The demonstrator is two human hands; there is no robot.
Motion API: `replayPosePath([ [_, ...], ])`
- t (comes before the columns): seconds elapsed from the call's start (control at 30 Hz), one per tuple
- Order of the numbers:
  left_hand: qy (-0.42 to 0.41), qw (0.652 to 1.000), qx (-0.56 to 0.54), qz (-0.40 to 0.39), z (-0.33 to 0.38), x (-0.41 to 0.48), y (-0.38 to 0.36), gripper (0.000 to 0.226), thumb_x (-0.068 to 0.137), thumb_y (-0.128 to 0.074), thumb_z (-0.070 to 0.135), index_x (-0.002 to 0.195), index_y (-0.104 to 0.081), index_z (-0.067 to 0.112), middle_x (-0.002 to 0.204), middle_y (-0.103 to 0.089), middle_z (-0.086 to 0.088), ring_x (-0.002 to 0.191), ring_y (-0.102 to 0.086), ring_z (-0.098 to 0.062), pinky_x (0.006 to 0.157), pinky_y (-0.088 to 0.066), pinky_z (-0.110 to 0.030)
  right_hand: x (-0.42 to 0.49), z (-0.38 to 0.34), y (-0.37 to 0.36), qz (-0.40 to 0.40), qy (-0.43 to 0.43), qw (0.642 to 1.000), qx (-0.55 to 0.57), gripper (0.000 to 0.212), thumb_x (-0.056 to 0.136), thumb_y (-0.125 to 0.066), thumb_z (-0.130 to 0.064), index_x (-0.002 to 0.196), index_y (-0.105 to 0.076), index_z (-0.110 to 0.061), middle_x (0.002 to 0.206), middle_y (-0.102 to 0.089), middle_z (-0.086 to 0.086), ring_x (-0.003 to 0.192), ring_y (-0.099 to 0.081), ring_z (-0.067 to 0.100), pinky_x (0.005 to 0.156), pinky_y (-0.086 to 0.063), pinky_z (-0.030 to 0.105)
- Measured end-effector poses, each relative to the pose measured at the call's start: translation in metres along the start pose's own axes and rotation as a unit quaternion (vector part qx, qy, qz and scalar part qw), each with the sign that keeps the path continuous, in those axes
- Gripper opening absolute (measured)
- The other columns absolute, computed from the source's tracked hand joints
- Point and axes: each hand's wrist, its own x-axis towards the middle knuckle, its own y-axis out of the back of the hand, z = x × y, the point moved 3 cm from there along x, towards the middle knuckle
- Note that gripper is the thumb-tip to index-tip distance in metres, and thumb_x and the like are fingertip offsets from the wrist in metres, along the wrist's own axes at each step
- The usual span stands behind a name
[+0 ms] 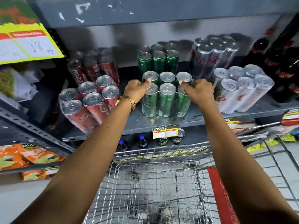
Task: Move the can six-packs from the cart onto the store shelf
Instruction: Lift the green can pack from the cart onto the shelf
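Stood on the grey shelf (202, 117) above the wire cart (155, 183), between red packs (90, 101) and white packs (242, 89): green six-pack (166, 99), left hand (137, 90) and right hand (198, 91) each with grip closed on its sides.

Yellow price sign (27, 44) hangs upper left, handwritten number blurred, possibly 18. Orange snack bags (30, 156) lie on lower left shelving. Dark bottles with red labels (281, 68) stand far right. Small yellow price tag (165, 132) clipped below; two blue-capped bottles (132, 143) and two dark cans (171, 139) stand underneath.
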Motion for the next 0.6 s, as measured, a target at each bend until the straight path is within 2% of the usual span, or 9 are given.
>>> replayPosePath([
  [0.1,-0.006,1.000,0.007,0.000,-0.001,-0.013,-0.005,0.051,0.080,-0.053,0.063,0.058,-0.042,0.018,0.075,-0.058,-0.004,0.086,-0.062,-0.030,0.078,-0.055,-0.040,-0.005,0.000,-0.004,-0.009,-0.008,1.000,-0.002,0.060,0.086,-0.056,-0.054,0.099,-0.059,0.005,0.117,-0.061,0.029,0.110,-0.057,0.043,0.085,-0.045,0.040],
  [0.13,-0.018,1.000,0.018,0.009,-0.002,-0.016,-0.007,0.049,0.083,-0.050,0.061,0.062,-0.043,0.018,0.081,-0.062,-0.008,0.088,-0.062,-0.031,0.073,-0.048,-0.034,-0.007,0.000,-0.006,-0.016,-0.013,1.000,0.004,0.061,0.087,-0.054,-0.053,0.104,-0.058,0.005,0.120,-0.059,0.030,0.112,-0.056,0.044,0.088,-0.045,0.041],
  [0.2,-0.038,0.998,0.044,0.025,-0.002,-0.025,-0.010,0.047,0.089,-0.042,0.058,0.078,-0.048,0.013,0.101,-0.066,-0.017,0.094,-0.060,-0.035,0.072,-0.037,-0.031,-0.008,0.001,-0.009,-0.031,-0.021,0.999,0.028,0.064,0.089,-0.052,-0.054,0.112,-0.057,0.006,0.124,-0.058,0.030,0.114,-0.055,0.045,0.092,-0.045,0.043],
  [0.3,-0.036,0.998,0.049,0.024,-0.004,-0.042,-0.016,0.054,0.091,-0.039,0.057,0.101,-0.051,0.005,0.111,-0.065,-0.021,0.103,-0.059,-0.040,0.074,-0.036,-0.031,-0.006,0.006,-0.007,-0.055,-0.034,0.995,0.076,0.065,0.088,-0.051,-0.056,0.119,-0.059,0.000,0.126,-0.060,0.024,0.116,-0.056,0.040,0.097,-0.045,0.043],
  [0.43,-0.044,0.998,0.033,0.010,-0.010,-0.064,-0.025,0.051,0.090,-0.041,0.057,0.098,-0.044,0.007,0.115,-0.063,-0.024,0.105,-0.059,-0.041,0.077,-0.040,-0.035,-0.005,0.012,0.001,-0.080,-0.041,0.983,0.162,0.064,0.081,-0.059,-0.056,0.118,-0.062,-0.003,0.117,-0.065,0.014,0.109,-0.059,0.027,0.094,-0.045,0.040],
  [0.53,-0.035,0.999,0.014,0.010,-0.010,-0.067,-0.023,0.059,0.092,-0.039,0.056,0.112,-0.045,0.001,0.120,-0.061,-0.024,0.110,-0.057,-0.041,0.087,-0.044,-0.039,-0.011,0.016,0.002,-0.066,-0.048,0.982,0.169,0.063,0.080,-0.058,-0.058,0.114,-0.066,-0.006,0.116,-0.068,0.014,0.108,-0.062,0.028,0.094,-0.047,0.039],
  [0.6,-0.030,0.999,0.004,0.010,-0.009,-0.064,-0.020,0.058,0.094,-0.037,0.053,0.114,-0.046,0.000,0.122,-0.060,-0.025,0.112,-0.055,-0.042,0.091,-0.043,-0.041,-0.016,0.018,0.000,-0.051,-0.051,0.984,0.162,0.063,0.081,-0.056,-0.059,0.114,-0.066,-0.006,0.114,-0.068,0.014,0.102,-0.061,0.027,0.087,-0.045,0.033],
])
